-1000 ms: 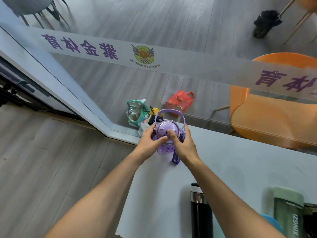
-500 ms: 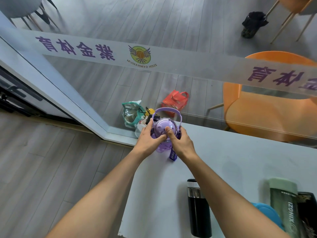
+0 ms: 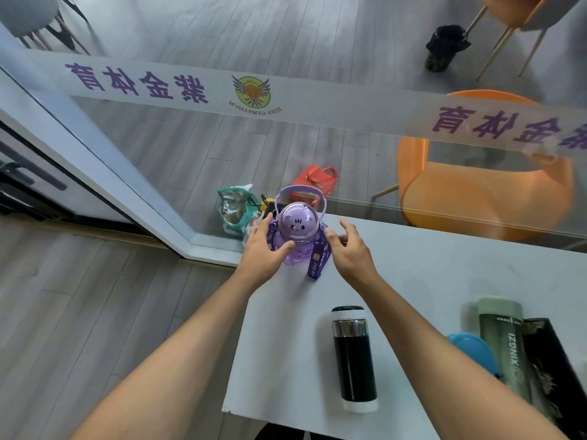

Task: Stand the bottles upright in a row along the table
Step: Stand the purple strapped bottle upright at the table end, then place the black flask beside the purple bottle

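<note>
1. The purple bottle stands upright at the bench's far left corner, about 11 o'clock on the surface, close to the edge.
2. The left hand cups its side, thumb on the body; the right hand is spread wide, fingers just beside the bottle, holding nothing.
3. To finish well, I would let go gently and check that the base sits flat, with the dangling strap clear of it.
4. It is squat and translucent, with a domed cat-face lid and a raised carry handle.
5. The black bottle lies on its side around 6 o'clock; the green bottle lies toward 4 o'clock. Both probably need standing next.
</note>
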The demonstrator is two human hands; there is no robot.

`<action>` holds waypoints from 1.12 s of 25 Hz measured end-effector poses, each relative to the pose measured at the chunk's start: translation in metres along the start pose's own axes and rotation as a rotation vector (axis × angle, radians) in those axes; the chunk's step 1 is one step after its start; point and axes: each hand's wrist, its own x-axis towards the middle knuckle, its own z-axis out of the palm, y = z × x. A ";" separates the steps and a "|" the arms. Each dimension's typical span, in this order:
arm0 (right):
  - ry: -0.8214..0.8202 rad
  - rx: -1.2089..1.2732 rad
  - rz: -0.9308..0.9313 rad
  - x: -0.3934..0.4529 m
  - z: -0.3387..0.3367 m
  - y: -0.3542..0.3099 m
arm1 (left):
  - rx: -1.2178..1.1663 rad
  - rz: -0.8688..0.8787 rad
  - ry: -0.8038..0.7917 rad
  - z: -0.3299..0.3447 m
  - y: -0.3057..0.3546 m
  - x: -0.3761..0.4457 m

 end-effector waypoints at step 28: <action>-0.167 0.039 0.311 -0.125 -0.008 0.164 | -0.391 -0.433 -0.229 0.148 -0.039 -0.158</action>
